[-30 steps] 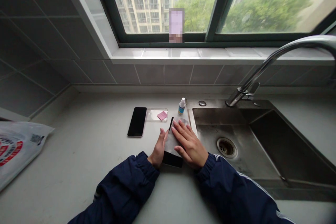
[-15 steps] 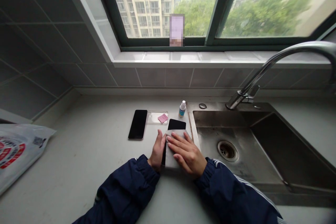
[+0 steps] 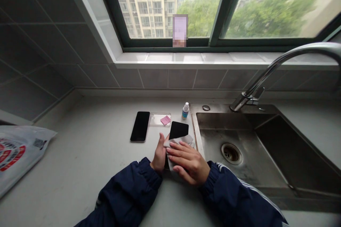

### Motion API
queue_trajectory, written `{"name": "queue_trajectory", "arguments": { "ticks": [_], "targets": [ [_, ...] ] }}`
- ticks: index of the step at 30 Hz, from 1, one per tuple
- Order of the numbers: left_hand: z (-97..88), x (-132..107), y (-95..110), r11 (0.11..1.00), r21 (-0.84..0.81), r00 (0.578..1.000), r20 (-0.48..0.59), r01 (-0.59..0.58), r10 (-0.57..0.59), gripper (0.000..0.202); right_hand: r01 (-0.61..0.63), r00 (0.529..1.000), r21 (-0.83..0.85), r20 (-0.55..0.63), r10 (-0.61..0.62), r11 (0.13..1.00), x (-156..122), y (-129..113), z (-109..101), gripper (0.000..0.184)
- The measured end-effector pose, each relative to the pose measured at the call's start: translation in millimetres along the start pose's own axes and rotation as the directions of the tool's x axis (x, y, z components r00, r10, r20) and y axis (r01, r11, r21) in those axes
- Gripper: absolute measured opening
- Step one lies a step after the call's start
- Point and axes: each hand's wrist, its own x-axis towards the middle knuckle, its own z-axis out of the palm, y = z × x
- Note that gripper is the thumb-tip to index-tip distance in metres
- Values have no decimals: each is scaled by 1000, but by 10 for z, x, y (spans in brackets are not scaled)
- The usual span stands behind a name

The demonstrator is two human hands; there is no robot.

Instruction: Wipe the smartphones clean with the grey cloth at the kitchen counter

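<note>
A phone (image 3: 179,129) with a black face lies tilted between my hands at the middle of the counter. My left hand (image 3: 160,154) grips its left edge, thumb up, with the other fingers mostly hidden. On the phone's lower part is a crumpled grey-white cloth (image 3: 188,139), pressed down by my right hand (image 3: 190,161), whose fingers lie close together over it. Just beyond stands a small white bottle (image 3: 185,110) with a blue label. Left of it, a clear case (image 3: 155,119) has a pink packet (image 3: 165,120) on it. A second black phone (image 3: 140,126) lies beside the case.
A steel sink (image 3: 197,131) is close on the right, with a curved faucet (image 3: 266,74) over it. A printed plastic bag (image 3: 23,156) rests at the counter's left edge. The tiled wall and window sill (image 3: 186,56) bound the counter at the back.
My right hand has slid slightly down the phone, taking the cloth along and bunching it. More of the phone's black upper face shows. My left hand stays nearly in place.
</note>
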Motion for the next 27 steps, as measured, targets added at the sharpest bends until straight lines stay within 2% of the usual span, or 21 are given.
{"name": "queue_trajectory", "arguments": {
  "ticks": [3,5,7,10,13,16,20,24,27],
  "targets": [
    [-7,0,5,1000,0,1000,-6,13,-13,73,-20,999,-34,27,21,999,0,15,-4,36],
    [-45,-6,-17,1000,22,1000,1,20,-20,72,-80,995,-107,43,85,991,-6,47,-10,43],
    [-86,-11,-52,998,54,999,50,18,-21,72,-157,986,-183,35,166,971,-14,82,-13,50],
    [-116,-13,-103,994,107,984,176,-17,-2,69,-257,966,-251,-30,258,933,-25,113,-7,57],
    [-113,-12,-119,988,140,979,203,-61,31,64,-298,954,-272,-66,291,915,-27,102,9,58],
    [-90,-16,-84,994,111,990,142,-10,-6,68,-249,967,-242,-5,256,938,-12,58,22,54],
    [-18,-25,4,993,24,993,18,118,-118,77,-116,988,-134,86,128,984,34,-15,23,42],
    [29,-33,51,993,-37,991,-67,113,-115,77,-50,995,-72,81,55,996,64,-56,7,33],
    [10,-37,55,996,-38,993,-78,86,-89,75,-18,994,-53,104,24,998,59,-57,-3,32]
  ]
}}
